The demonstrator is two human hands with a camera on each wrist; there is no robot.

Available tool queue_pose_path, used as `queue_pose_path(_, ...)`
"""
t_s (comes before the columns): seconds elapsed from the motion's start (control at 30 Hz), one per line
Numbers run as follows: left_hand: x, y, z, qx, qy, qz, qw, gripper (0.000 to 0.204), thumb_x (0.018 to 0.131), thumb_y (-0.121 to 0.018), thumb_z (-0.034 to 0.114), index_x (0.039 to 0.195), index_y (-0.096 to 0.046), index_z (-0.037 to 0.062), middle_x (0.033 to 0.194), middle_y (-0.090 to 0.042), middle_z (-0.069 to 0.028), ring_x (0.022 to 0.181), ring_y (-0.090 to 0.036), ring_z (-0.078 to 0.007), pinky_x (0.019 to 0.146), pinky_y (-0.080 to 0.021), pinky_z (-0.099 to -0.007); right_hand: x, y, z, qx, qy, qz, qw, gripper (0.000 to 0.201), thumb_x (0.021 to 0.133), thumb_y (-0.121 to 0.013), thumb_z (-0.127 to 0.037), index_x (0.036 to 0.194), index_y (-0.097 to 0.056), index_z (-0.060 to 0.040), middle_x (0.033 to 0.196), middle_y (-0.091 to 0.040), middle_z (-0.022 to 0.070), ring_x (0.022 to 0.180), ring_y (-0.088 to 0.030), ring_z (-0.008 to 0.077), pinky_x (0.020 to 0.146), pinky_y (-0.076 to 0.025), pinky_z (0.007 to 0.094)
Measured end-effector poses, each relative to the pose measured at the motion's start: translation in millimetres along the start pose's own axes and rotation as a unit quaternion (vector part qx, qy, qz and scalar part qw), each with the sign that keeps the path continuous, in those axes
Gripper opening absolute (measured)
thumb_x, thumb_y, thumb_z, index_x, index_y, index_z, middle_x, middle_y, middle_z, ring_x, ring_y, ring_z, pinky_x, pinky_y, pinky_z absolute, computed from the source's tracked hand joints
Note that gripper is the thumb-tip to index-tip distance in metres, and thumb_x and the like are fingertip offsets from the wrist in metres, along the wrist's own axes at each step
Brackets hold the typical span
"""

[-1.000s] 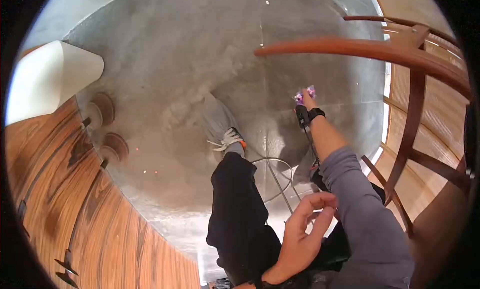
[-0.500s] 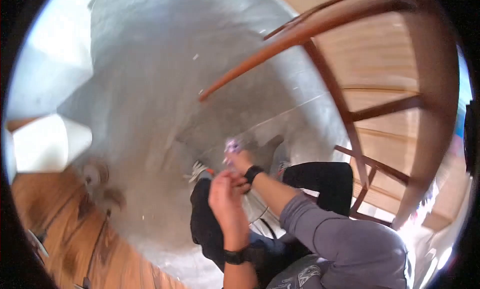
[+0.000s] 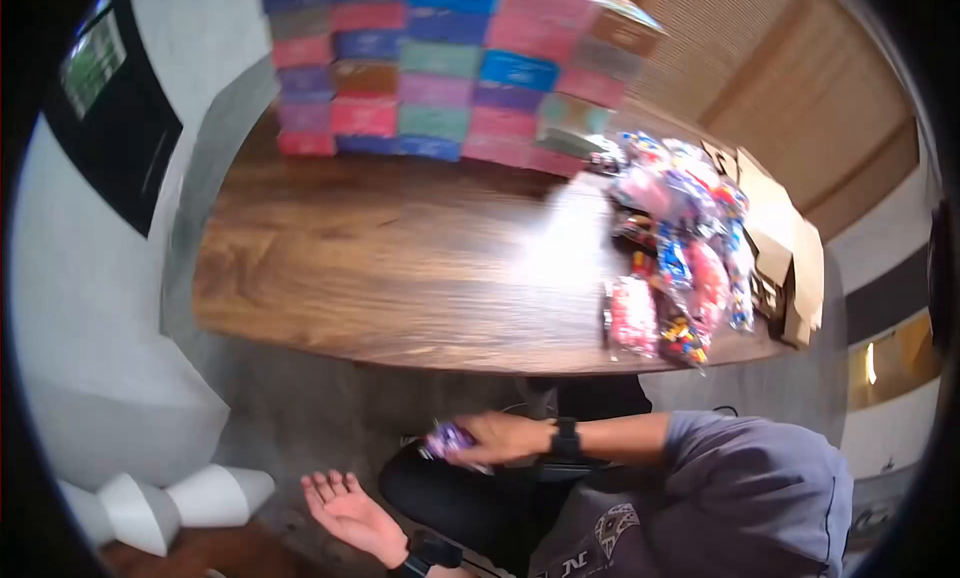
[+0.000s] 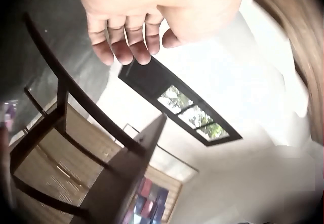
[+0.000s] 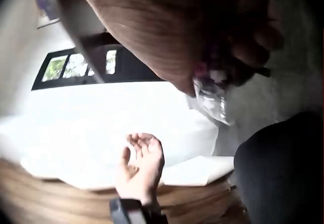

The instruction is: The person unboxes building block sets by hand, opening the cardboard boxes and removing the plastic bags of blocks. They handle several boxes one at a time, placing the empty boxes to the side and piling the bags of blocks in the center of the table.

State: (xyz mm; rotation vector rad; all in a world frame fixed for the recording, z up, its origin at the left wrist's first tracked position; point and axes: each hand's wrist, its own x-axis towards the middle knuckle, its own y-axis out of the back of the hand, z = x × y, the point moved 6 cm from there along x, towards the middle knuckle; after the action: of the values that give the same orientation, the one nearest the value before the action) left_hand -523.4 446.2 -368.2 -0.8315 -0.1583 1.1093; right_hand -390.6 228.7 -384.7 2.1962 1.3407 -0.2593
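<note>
My right hand (image 3: pixel 505 437) grips a small clear plastic bag of purple pieces (image 3: pixel 446 441) low over my leg, in front of the table's near edge. In the right wrist view a crinkled end of the bag (image 5: pixel 212 100) sticks out past the curled fingers. My left hand (image 3: pixel 350 513) is held palm up to the left of my knee and holds nothing. The left wrist view shows its fingers (image 4: pixel 135 36) loosely bent. On the right of the brown wooden table (image 3: pixel 370 268) lies a pile of clear bags (image 3: pixel 690 208) with colourful small pieces.
Stacked colourful boxes (image 3: pixel 440 78) form a wall along the table's back. An open cardboard box (image 3: pixel 790 228) stands at the right end, beyond the bags. White angular furniture (image 3: pixel 140 513) is at lower left. A dark chair frame (image 4: pixel 61 87) shows in the left wrist view.
The head view has swung up from the floor to the table. The right hand came up from low near the floor with the small bag. The left hand has moved apart from it, fingers loosened.
</note>
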Motion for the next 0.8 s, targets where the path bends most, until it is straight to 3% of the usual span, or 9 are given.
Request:
queue_pose_path(0.03, -12.9, -21.1, 12.9, 0.024, -0.020, -0.002, 1.000, 0.036, 0.102, -0.045, 0.034, 0.124, -0.049, 0.0059, 0.107, -0.055, -0.0033, 0.091, -0.051, -0.0153, 0.080, -0.043, -0.0298, -28.6, 7.6, -17.3, -0.041, -0.005, -0.047, 0.998, 0.064, 0.088, -0.062, -0.054, 0.114, -0.055, 0.0039, 0.084, -0.067, 0.0274, 0.080, -0.068, 0.0410, 0.072, -0.054, 0.0442)
queue_pose_path(0.13, -34.2, -79.8, 29.2, 0.014, -0.036, -0.221, 0.975, 0.033, 0.103, -0.042, 0.034, 0.119, -0.050, 0.0059, 0.103, -0.054, -0.0034, 0.085, -0.050, -0.0153, 0.077, -0.041, -0.0273, -111.4, 40.4, -68.9, -0.038, 0.046, -0.117, 0.991, 0.065, 0.089, -0.064, -0.051, 0.121, -0.051, 0.0046, 0.081, -0.066, 0.0275, 0.079, -0.066, 0.0420, 0.073, -0.054, 0.0446)
queue_pose_path(0.2, -65.8, -126.5, 23.3, 0.106, -0.086, -0.253, 0.958, 0.041, 0.099, -0.049, 0.041, 0.114, -0.050, 0.0027, 0.101, -0.054, -0.0084, 0.084, -0.052, -0.0186, 0.076, -0.045, -0.0300, -162.8, 69.8, -87.2, -0.001, 0.065, -0.119, 0.991, 0.065, 0.089, -0.067, -0.045, 0.129, -0.048, 0.0027, 0.086, -0.068, 0.0241, 0.080, -0.067, 0.0394, 0.073, -0.054, 0.0430)
queue_pose_path(0.3, -110.9, -189.6, -2.5, 0.238, -0.100, -0.367, 0.894, 0.058, 0.090, -0.062, 0.047, 0.116, -0.050, -0.0036, 0.109, -0.053, -0.0158, 0.097, -0.055, -0.0241, 0.082, -0.051, -0.0368, -235.5, 153.6, -109.5, 0.028, 0.161, 0.111, 0.980, 0.065, 0.087, -0.074, -0.032, 0.138, -0.044, -0.0041, 0.100, -0.067, 0.0181, 0.089, -0.069, 0.0296, 0.078, -0.054, 0.0364)
queue_pose_path(0.37, -143.2, -228.6, -29.7, 0.310, -0.081, -0.449, 0.834, 0.069, 0.075, -0.083, 0.029, 0.125, -0.049, -0.0052, 0.127, -0.049, -0.0149, 0.119, -0.051, -0.0271, 0.096, -0.047, -0.0384, -283.5, 208.6, -97.8, -0.010, 0.147, 0.312, 0.939, 0.067, 0.086, -0.075, -0.028, 0.140, -0.042, -0.0030, 0.104, -0.066, 0.0184, 0.090, -0.068, 0.0297, 0.081, -0.053, 0.0363)
queue_pose_path(0.47, -188.2, -277.8, -60.3, 0.508, -0.172, -0.588, 0.606, 0.105, 0.059, -0.092, 0.038, 0.143, -0.037, 0.0041, 0.151, -0.032, -0.0161, 0.138, -0.034, -0.0329, 0.112, -0.031, -0.0456, -346.1, 258.7, -54.8, -0.124, 0.038, 0.577, 0.807, 0.069, 0.086, -0.074, -0.023, 0.140, -0.039, 0.0004, 0.107, -0.065, 0.0223, 0.093, -0.067, 0.0351, 0.082, -0.052, 0.0389)
queue_pose_path(0.6, -229.3, -306.3, -102.9, 0.534, -0.162, -0.640, 0.528, 0.123, 0.056, -0.092, 0.047, 0.152, -0.023, 0.0087, 0.158, -0.008, -0.0259, 0.146, -0.011, -0.0435, 0.116, -0.021, -0.0536, -360.5, 280.2, 1.3, -0.167, -0.028, 0.582, 0.795, 0.082, 0.084, -0.074, -0.025, 0.146, -0.029, 0.0053, 0.127, -0.051, 0.0308, 0.114, -0.054, 0.0440, 0.098, -0.043, 0.0448)
queue_pose_path(0.67, -242.3, -314.0, -119.4, 0.547, -0.164, -0.646, 0.507, 0.127, 0.056, -0.092, 0.049, 0.153, -0.019, 0.0104, 0.158, -0.001, -0.0286, 0.147, -0.004, -0.0473, 0.116, -0.018, -0.0567, -363.0, 280.5, 14.6, -0.154, -0.057, 0.573, 0.803, 0.086, 0.085, -0.074, -0.028, 0.147, -0.026, 0.0063, 0.129, -0.049, 0.0302, 0.113, -0.053, 0.0442, 0.100, -0.042, 0.0450)
queue_pose_path(0.8, -254.0, -323.1, -144.1, 0.578, -0.208, -0.627, 0.480, 0.129, 0.057, -0.091, 0.049, 0.155, -0.015, 0.0129, 0.157, 0.000, -0.0307, 0.145, 0.000, -0.0526, 0.114, -0.014, -0.0625, -376.0, 290.8, 23.5, -0.168, -0.085, 0.586, 0.788, 0.080, 0.083, -0.074, -0.027, 0.146, -0.034, 0.0020, 0.120, -0.052, 0.0229, 0.098, -0.059, 0.0374, 0.084, -0.050, 0.0417)
